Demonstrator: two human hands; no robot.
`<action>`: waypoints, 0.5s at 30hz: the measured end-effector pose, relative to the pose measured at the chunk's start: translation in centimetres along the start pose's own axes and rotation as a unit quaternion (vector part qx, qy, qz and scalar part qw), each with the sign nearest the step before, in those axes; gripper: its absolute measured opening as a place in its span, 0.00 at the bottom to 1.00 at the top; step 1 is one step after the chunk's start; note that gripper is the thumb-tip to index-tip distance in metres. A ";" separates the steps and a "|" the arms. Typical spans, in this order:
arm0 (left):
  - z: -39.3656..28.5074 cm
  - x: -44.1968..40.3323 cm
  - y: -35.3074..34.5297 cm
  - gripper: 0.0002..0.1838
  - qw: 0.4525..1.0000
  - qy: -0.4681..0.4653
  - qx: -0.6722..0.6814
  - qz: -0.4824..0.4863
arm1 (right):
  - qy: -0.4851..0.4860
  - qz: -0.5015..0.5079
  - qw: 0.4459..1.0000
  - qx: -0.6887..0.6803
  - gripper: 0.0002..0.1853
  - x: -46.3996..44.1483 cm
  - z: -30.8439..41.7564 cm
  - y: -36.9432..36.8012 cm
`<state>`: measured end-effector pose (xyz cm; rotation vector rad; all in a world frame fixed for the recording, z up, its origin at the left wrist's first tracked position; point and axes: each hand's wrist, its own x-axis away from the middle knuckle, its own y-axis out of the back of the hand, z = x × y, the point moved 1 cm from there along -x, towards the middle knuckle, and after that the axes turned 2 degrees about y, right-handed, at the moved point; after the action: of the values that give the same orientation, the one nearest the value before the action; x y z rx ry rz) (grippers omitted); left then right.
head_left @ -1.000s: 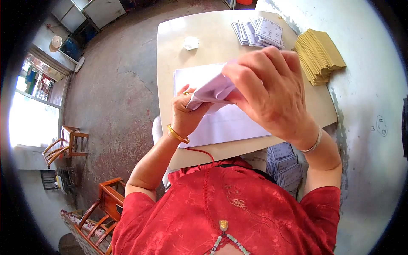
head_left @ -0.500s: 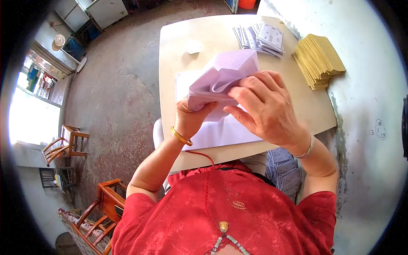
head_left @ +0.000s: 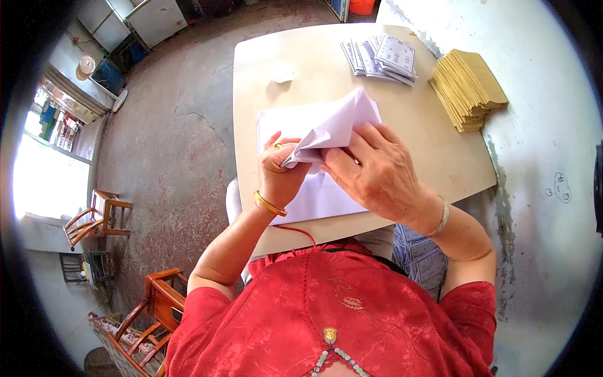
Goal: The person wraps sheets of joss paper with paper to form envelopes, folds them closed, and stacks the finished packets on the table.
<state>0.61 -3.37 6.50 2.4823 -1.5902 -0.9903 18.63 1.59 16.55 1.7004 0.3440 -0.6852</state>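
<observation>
A partly folded sheet of white paper (head_left: 333, 125) is held up above the table between both hands. My left hand (head_left: 281, 169) is closed on its left corner, a gold bracelet at the wrist. From the right, my right hand (head_left: 377, 164) grips the paper's right side, its fingertips partly hidden behind and inside the folds. Beneath both hands lie flat white sheets (head_left: 326, 200) on the cream table (head_left: 433, 160); whether there are several layers I cannot tell.
Printed folded papers (head_left: 394, 58) lie at the table's back right. A stack of yellow-brown paper (head_left: 468, 91) stands beside the wall. A small white object (head_left: 283, 73) sits at the back left. More printed bundles (head_left: 418, 254) are below the table's front edge. Wooden chairs (head_left: 164, 298) stand on the left.
The paper has gone from a wide, open shape to a narrower, more tightly folded one. My right hand has moved slightly left and down, closing in on the paper.
</observation>
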 end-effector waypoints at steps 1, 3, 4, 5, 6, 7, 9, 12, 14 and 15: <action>-0.3 -0.1 -0.1 0.07 1.000 0.014 0.018 -0.014 | 0.001 -0.027 1.000 -0.009 0.06 -0.1 0.1 -0.3; -0.3 -0.2 0.0 0.08 1.000 0.008 0.008 -0.022 | 0.003 -0.079 0.996 -0.027 0.08 -0.4 0.3 -1.1; -0.1 -0.4 0.2 0.09 1.000 -0.013 -0.021 -0.017 | 0.001 -0.044 0.999 -0.030 0.09 -0.2 0.4 -1.1; 0.2 -0.4 0.2 0.09 0.998 -0.034 -0.049 -0.011 | -0.001 -0.008 0.999 -0.032 0.09 0.1 0.5 -1.1; 0.4 -0.3 0.1 0.10 0.998 -0.037 -0.045 -0.010 | -0.002 0.027 0.999 -0.035 0.10 0.2 0.6 -1.1; 0.8 -0.1 -0.2 0.11 0.998 -0.039 -0.041 -0.008 | 0.002 0.020 0.998 -0.053 0.10 0.2 0.5 -1.2; 1.0 -0.1 -0.3 0.11 0.997 -0.044 -0.056 0.004 | 0.009 0.006 0.996 -0.088 0.09 -0.1 0.1 -1.5; 1.1 -0.2 0.0 0.07 0.997 -0.047 -0.065 0.021 | 0.004 0.059 0.988 -0.146 0.07 -0.4 -0.4 -1.3; 1.5 0.1 -0.1 0.09 0.998 -0.037 -0.040 0.033 | 0.011 0.081 0.985 -0.149 0.07 -0.7 -0.6 -1.1; 1.7 0.1 -0.1 0.10 0.998 -0.033 -0.028 0.038 | 0.015 0.091 0.984 -0.151 0.07 -0.8 -0.8 -1.0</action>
<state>-0.13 -2.90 5.03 2.3567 -1.6380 -1.1020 17.59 2.68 16.35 1.4334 0.2933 -0.4488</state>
